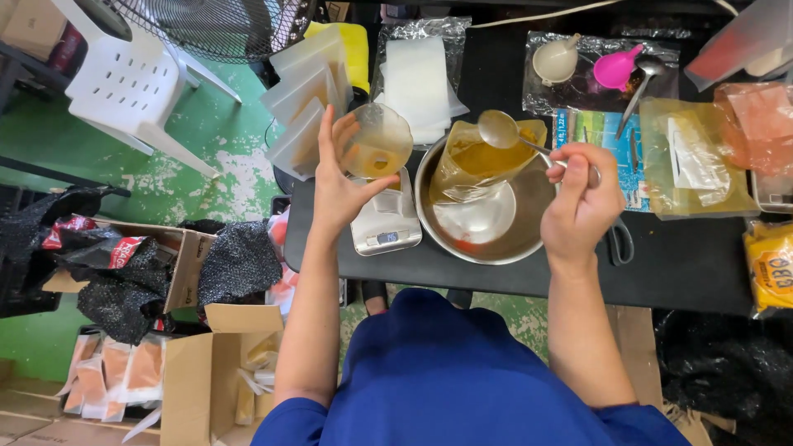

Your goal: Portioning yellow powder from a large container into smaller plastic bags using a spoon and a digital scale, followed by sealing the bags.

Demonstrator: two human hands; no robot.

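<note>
My left hand (343, 186) grips the clear cup (378, 142) over the scale (386, 221), right hand (582, 198) clenches the spoon (500, 130) at 12 o'clock above the liquid bag (479, 161); drips could miss the cup, hit the scale.

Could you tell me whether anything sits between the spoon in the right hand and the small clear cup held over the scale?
Nothing visible does. The spoon is raised above the open bag in the metal bowl, and the gap to the cup in the left hand looks open.

At twelve o'clock lies a stack of white pouches (417, 83); toward one o'clock, a pink funnel (615, 68) beside a white one (555, 59). A white plastic chair (132, 87) stands at ten o'clock (green floor beneath), cardboard boxes (198, 376) at seven.
</note>
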